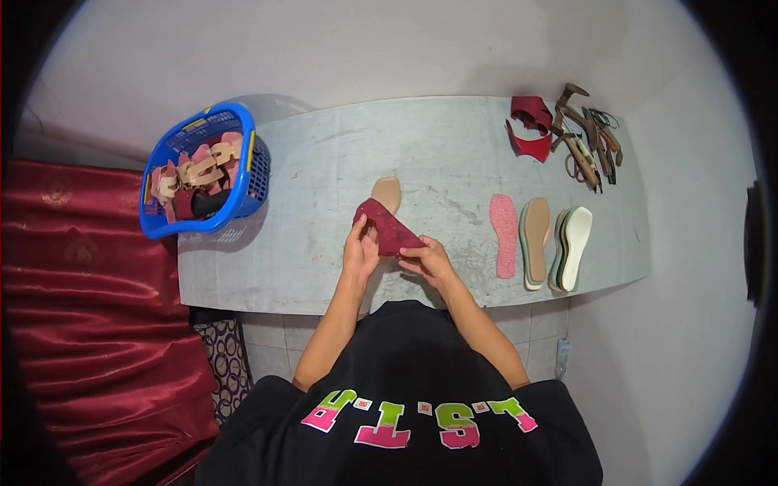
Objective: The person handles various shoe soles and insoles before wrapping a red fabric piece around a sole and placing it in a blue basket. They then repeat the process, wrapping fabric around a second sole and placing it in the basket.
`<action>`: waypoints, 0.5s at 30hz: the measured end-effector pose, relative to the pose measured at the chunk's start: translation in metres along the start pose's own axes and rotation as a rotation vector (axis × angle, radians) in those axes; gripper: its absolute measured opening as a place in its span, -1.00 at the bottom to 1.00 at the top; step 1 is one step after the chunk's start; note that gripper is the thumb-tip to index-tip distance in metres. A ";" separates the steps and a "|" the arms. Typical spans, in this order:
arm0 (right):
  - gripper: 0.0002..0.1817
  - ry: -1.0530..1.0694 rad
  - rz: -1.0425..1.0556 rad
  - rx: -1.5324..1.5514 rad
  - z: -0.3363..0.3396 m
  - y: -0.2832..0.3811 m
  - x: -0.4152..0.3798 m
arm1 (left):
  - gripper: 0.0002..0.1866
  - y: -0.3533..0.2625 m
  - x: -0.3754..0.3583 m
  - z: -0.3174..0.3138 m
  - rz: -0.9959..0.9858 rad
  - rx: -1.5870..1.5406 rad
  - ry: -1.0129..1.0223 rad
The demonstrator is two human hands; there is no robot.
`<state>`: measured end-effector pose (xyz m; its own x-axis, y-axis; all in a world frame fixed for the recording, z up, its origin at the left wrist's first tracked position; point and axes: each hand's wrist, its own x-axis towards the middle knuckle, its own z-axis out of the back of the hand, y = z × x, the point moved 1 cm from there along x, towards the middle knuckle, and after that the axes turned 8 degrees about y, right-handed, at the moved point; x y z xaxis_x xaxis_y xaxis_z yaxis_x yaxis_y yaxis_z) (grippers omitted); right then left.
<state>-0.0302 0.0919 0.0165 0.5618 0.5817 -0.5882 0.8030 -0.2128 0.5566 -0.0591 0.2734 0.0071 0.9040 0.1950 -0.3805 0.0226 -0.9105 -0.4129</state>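
Note:
Between my two hands, just above the table, is a dark red shoe upper piece (395, 230). My left hand (361, 247) grips its left end, thumb on top and fingers beneath. At the lower right end, my right hand (428, 261) pinches the same piece between thumb and fingers. A beige insole (386, 193) lies on the table behind it, partly covered by the red piece. To the right of my right hand lie a pink speckled insole (503, 235), a stack topped by a tan sole (536, 239) and a stack topped by a white sole (576, 243).
On the grey table (324, 146), a blue basket (251, 170) with beige and pink sandals stands at the left. More red upper pieces (531, 130) lie at the back right, beside a pile of hand tools (585, 146). A red curtain (97, 308) hangs at the left.

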 end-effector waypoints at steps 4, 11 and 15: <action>-0.78 0.057 0.003 -0.010 -0.029 -0.016 0.005 | -0.64 -0.020 -0.016 0.014 -0.023 0.011 -0.006; -0.76 0.029 0.154 -0.003 -0.055 -0.041 0.014 | -0.48 -0.049 -0.024 0.016 0.116 0.001 0.310; -0.66 -0.054 0.224 -0.262 -0.059 -0.041 0.018 | -0.55 -0.047 -0.023 0.005 0.144 0.472 0.236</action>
<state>-0.0645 0.1569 0.0178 0.7334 0.4997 -0.4608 0.5846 -0.1178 0.8027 -0.0829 0.3141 0.0311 0.9562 -0.0566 -0.2873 -0.2540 -0.6485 -0.7176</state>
